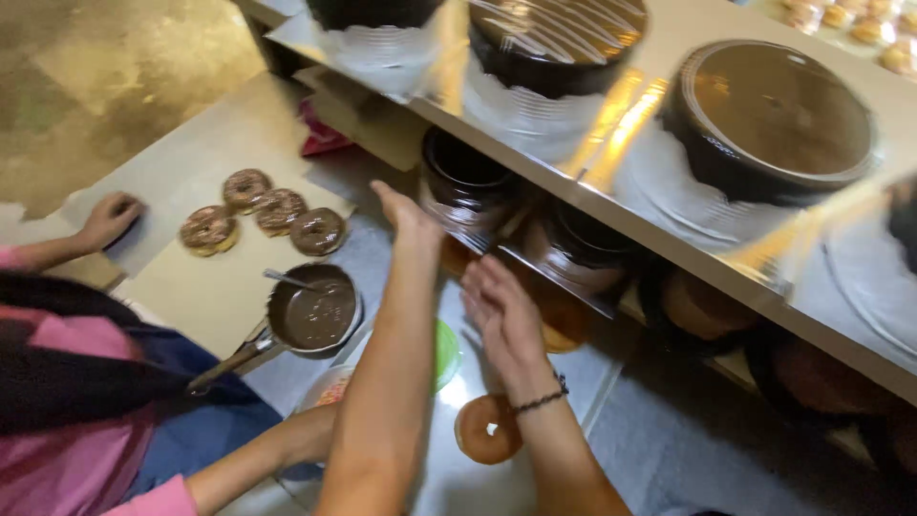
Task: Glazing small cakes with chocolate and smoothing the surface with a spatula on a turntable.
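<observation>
Saucepan (pixel 312 312) — melted chocolate, spoon (pixel 292 280)

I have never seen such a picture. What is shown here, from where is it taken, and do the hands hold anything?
One camera on a person's head looks down at their bare hands. The left hand and right hand are open above a steel counter and hold nothing. Below lie a plain donut, a pan of melted chocolate and four glazed donuts on paper. A co-worker in pink sits at the left. A shelf above carries chocolate cakes.
</observation>
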